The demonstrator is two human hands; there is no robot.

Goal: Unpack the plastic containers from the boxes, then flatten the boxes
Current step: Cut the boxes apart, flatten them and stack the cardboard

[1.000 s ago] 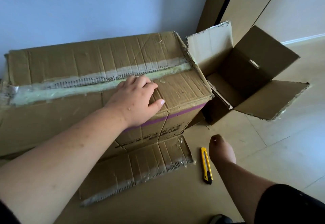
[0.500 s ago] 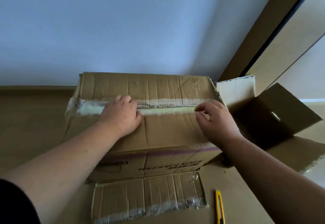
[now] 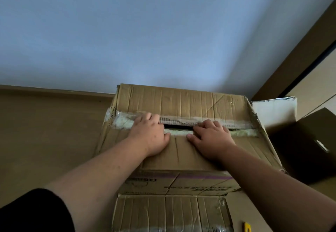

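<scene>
While the big box (image 3: pixel 181 102) stood on the floor (image 3: pixel 45 131) against the wall (image 3: pixel 145 31), I had both hands on its near top flap. My left hand (image 3: pixel 151 133) lay by the taped seam, its fingers curled over the flap's edge and into the dark gap that showed there. My right hand (image 3: pixel 211 137) sat just beside it, thumb flat on the cardboard, fingers hooked over the same edge. No containers showed through the slit. A loose flap (image 3: pixel 171 211) lay on the floor just in front of the box. A second box (image 3: pixel 305 144) stood open just to the right, its inside dark. A yellow knife (image 3: pixel 246 227) tip peeked in at the bottom edge.
</scene>
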